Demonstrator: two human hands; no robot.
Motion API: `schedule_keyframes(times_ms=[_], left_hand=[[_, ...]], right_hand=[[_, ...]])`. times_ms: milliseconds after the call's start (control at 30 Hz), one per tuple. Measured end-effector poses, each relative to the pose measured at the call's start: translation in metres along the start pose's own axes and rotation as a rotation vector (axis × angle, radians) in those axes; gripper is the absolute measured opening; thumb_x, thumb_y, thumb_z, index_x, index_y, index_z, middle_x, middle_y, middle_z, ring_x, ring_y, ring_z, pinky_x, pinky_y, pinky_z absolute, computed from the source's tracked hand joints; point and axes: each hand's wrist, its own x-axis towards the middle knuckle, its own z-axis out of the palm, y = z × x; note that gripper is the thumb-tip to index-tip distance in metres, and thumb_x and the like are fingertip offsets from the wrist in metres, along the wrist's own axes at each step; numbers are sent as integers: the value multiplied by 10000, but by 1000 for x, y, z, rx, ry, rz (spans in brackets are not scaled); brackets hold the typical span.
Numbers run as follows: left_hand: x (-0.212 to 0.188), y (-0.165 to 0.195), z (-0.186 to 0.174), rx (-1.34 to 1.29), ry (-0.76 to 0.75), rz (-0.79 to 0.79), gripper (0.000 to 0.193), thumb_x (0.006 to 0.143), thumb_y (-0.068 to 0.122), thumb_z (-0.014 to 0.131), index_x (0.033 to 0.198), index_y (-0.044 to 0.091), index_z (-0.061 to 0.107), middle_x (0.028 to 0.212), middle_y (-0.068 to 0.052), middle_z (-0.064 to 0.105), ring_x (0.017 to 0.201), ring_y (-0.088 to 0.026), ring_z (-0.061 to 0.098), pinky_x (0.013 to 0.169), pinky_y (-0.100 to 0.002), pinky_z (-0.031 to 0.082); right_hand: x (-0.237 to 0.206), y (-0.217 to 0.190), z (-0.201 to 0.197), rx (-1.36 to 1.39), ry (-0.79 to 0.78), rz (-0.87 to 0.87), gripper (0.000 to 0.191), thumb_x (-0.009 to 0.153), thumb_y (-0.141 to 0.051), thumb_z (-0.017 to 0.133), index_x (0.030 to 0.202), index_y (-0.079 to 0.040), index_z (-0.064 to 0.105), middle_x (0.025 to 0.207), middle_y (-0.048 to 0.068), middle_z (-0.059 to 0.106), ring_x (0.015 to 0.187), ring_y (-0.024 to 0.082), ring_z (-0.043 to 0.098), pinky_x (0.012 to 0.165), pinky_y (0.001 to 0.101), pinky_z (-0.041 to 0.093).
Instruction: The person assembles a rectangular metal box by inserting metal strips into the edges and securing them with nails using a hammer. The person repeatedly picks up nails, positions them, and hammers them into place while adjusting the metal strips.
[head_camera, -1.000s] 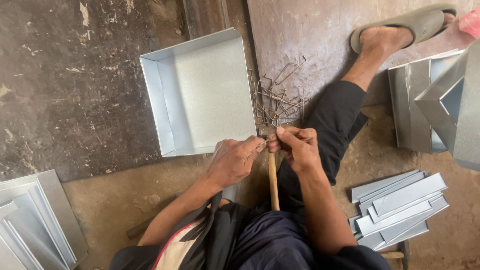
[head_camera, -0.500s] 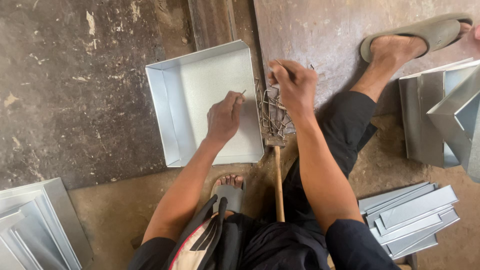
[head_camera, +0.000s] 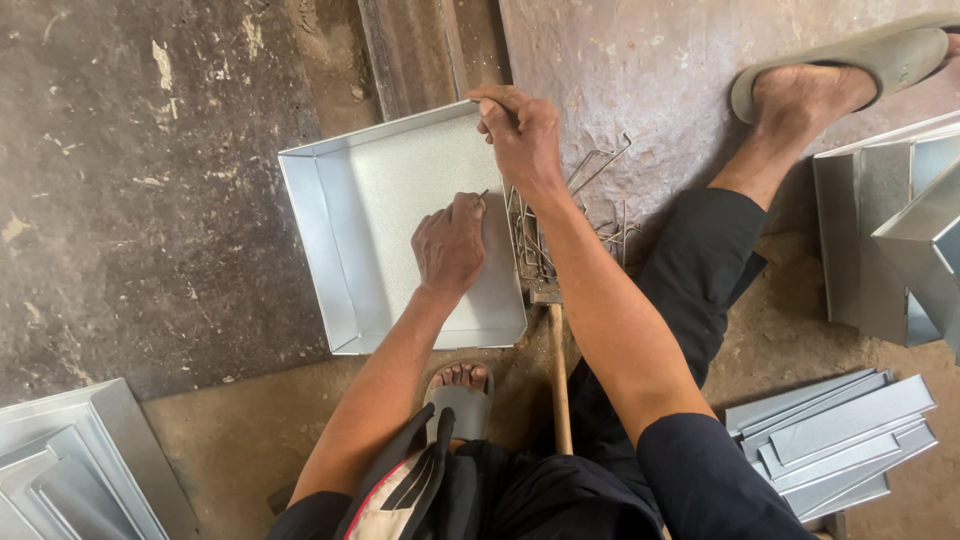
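left hand (head_camera: 450, 243) curled; right hand (head_camera: 520, 130) pinching

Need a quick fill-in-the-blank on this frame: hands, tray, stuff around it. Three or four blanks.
1. The left hand rests inside the shallow metal ____.
2. The right hand grips the tray at its far ____ corner.
3. A heap of bent ____ pieces lies beside the tray, under the right forearm.
4. The wooden handle lies between the person's ____.

Missing words: tray; right; wire; legs
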Motion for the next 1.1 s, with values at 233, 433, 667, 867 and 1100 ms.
schedule_keyframes(times_ms=[233,433,667,867,1100], left_hand=[[0,1,0,0,1,-5,195,1100,248,502,985,109,574,646,-56,631,550,-239,579,591,-400,441],[1,2,-1,13,-7,0,184,1087,242,514,990,103,585,620,-54,618,538,-228,578,580,-390,438],[3,0,0,-22,5,8,156,1080,197,531,978,95,588,644,-56,632,549,-239,585,578,-391,443],[-4,-5,2,-3,-3,28,203,1083,241,518,933,107,545,657,-68,614,601,-255,598,621,-394,463],[12,8,-30,-344,-359,-372,186,1130,282,405,1207,164,527,682,-44,610,613,-175,575,647,-386,508]], right_hand=[[0,2,-2,-47,-12,22,198,982,-21,622,1081,-19,794,781,30,704,650,64,630,566,227,508],[6,-1,-5,30,-58,81,195,981,-14,628,1077,-12,797,771,47,709,658,71,626,575,236,516],[-7,-13,11,-538,63,-427,185,926,58,635,1070,85,747,1126,198,738,968,328,729,839,396,596],[-12,-17,9,-783,-248,-375,175,848,5,694,685,66,678,1516,277,486,1167,379,675,915,401,568],[-84,-48,-64,-377,37,250,274,1024,-145,692,1291,-82,673,895,208,768,749,221,644,667,333,484]])
